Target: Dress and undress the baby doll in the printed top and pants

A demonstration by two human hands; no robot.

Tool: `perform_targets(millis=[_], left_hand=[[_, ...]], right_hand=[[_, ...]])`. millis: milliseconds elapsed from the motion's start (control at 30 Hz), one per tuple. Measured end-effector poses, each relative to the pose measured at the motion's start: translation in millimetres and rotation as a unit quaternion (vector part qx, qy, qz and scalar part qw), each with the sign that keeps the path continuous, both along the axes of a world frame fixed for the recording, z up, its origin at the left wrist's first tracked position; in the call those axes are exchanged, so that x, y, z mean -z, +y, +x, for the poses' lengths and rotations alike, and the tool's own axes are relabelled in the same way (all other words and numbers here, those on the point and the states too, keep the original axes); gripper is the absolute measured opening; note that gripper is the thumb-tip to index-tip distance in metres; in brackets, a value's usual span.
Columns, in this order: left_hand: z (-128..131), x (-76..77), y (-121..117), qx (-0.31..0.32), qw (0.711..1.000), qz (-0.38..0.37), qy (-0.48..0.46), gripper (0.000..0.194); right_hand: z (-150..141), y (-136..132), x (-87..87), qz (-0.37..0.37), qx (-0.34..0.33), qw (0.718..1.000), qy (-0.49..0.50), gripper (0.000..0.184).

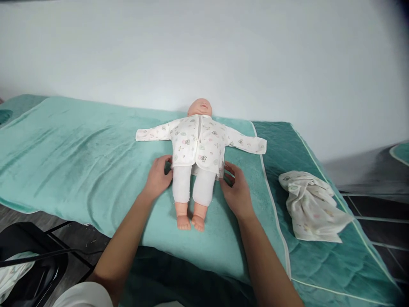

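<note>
A baby doll (200, 106) lies on its back, with its head by the wall and bare feet towards me. It wears a white printed baby shirt (185, 143), its sleeves stretched out to both sides. White cloth covers the doll's legs (182, 183). At the shirt's lower left edge, my left hand (159, 177) has curved fingers and thumb closed on the fabric; the fingertips are partly hidden. My right hand (237, 189) holds the lower right edge near the back hem in the same way, thumb lowest.
A crumpled printed cloth (313, 209) lies at the right on the dark green quilted cover (281, 170). Lighter green blanket (79, 157) spreads under the doll, with wrinkles at left. A black chair (47, 273) with fabric on it stands lower left. The white wall (204, 51) borders the far edge.
</note>
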State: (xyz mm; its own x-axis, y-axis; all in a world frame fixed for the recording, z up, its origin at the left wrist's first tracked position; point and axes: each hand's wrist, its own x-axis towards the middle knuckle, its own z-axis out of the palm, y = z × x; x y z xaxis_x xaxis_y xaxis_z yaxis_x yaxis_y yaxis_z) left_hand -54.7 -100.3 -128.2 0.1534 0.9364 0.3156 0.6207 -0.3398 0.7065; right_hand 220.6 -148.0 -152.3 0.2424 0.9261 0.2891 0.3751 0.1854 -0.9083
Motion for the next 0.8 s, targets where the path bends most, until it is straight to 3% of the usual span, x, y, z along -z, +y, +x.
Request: perform_targets(millis=[100,200,467,567,667,800], left_hand=[[2,1.2,-5,0.011,1.0,0.023,0.004,0.056],[8,0.1,-5,0.01,0.998,0.053,0.012,0.06],[21,-0.6,-7,0.03,0.997,0.07,0.029,0.061],[19,1.6,-5,-0.001,0.997,0.064,0.047,0.051],[18,2.0,-3,-0.032,0.996,0.055,0.059,0.029],[17,0.8,-6,-0.029,0.997,0.07,-0.014,0.014]], right_hand=[[-2,4,-3.4,-0.012,0.007,0.998,-0.061,0.054],[-6,12,-8.2,0.019,0.025,0.995,-0.096,0.045],[-9,12,-14.3,0.053,0.064,0.996,-0.03,0.028],[-8,11,-16.2,0.061,0.057,0.996,-0.03,0.027],[-6,11,-19.4,0.084,0.076,0.993,-0.039,0.024],[-2,10,-22.4,0.122,0.139,0.982,-0.034,0.02]])
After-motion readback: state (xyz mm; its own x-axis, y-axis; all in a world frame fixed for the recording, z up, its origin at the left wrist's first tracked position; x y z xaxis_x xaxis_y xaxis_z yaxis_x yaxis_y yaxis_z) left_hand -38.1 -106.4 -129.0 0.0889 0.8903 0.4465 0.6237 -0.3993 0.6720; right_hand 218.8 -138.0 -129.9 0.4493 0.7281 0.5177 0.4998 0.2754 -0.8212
